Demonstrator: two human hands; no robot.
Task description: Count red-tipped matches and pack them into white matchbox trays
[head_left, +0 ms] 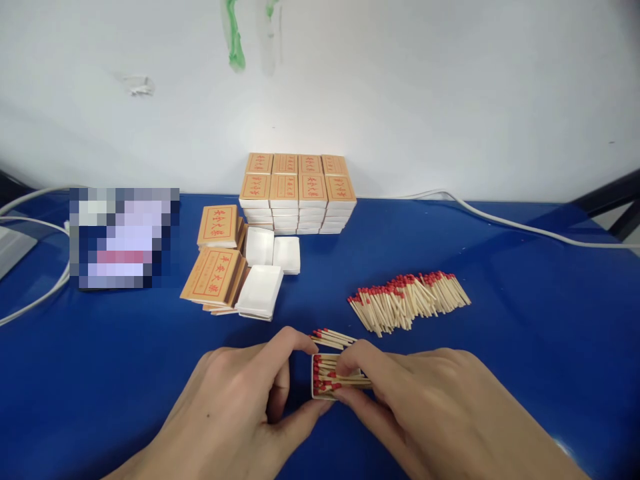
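A small white matchbox tray [313, 377] full of red-tipped matches [325, 363] lies close in front of me. My left hand [235, 393] steadies it, index finger at its far left corner and thumb along its near side. Inside the tray, my right hand [420, 400] pinches some matches between thumb and index finger; their tails stick out past the right end. A few loose matches [333, 338] lie on the table just beyond the tray. Farther right is a long pile of matches [407, 300], heads pointing away from me.
Closed matchboxes [299, 190] stand stacked against the white wall. Left of centre are orange matchbox sleeves [213, 277] and white empty trays [260, 290]. A blurred-out phone-like object [133, 240] lies at left on the blue table [525, 300]. White cables [500, 222] run along both sides.
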